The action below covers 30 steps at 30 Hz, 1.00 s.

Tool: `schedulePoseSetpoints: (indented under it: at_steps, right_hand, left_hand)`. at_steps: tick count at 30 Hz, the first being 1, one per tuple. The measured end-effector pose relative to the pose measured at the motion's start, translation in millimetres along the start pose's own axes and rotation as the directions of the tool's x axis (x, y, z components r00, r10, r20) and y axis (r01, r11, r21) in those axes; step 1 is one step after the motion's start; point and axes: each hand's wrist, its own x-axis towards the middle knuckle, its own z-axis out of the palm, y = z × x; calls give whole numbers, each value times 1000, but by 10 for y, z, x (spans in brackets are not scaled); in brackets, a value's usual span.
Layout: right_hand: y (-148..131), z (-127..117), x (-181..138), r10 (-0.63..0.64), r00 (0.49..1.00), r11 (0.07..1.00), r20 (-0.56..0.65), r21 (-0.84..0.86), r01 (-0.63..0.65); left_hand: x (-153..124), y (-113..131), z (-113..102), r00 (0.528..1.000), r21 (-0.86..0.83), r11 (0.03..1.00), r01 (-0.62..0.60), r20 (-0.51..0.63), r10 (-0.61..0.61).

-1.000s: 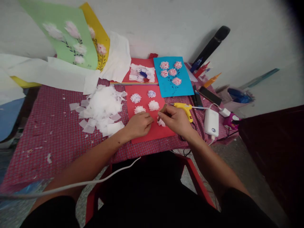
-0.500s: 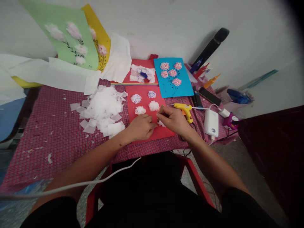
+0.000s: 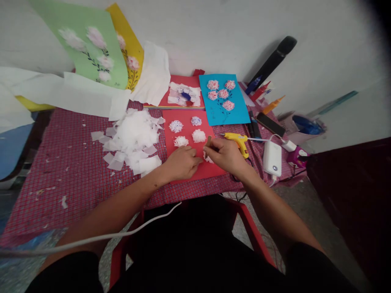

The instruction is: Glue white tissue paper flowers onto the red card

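Pinching a small brown stick [image 3: 209, 142] in the right hand [image 3: 227, 155], fingers [image 3: 214, 146] clamped on it; lower end hidden, contact with the white tissue puff [image 3: 208, 158] unclear. Puff sits on the red paper card [image 3: 215, 173]. Left hand [image 3: 182, 162] just beside, fingers [image 3: 195, 160] together on the card, any grip hidden. Beyond: yellow glue gun [image 3: 236, 140], white tissue-square pile [image 3: 134, 138].
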Motion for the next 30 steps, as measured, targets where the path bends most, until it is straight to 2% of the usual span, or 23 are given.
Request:
schedulePoseSetpoints:
  at_steps: [9,17,30]
  right_hand:
    - [15,47,-13,-55,998,992,-18,-114,53]
    - [37,62,-17,-79,996,988,-33,-132,74]
    - [23,65,-28,-75,996,991,-49,-114,69]
  left_hand:
    - [3,-44,50,997,13,1000,7,-79,-6]
    - [8,-9,58,1000,60,998,14,-11,-14]
    - [22,-7,89,999,62,997,36,17,-37]
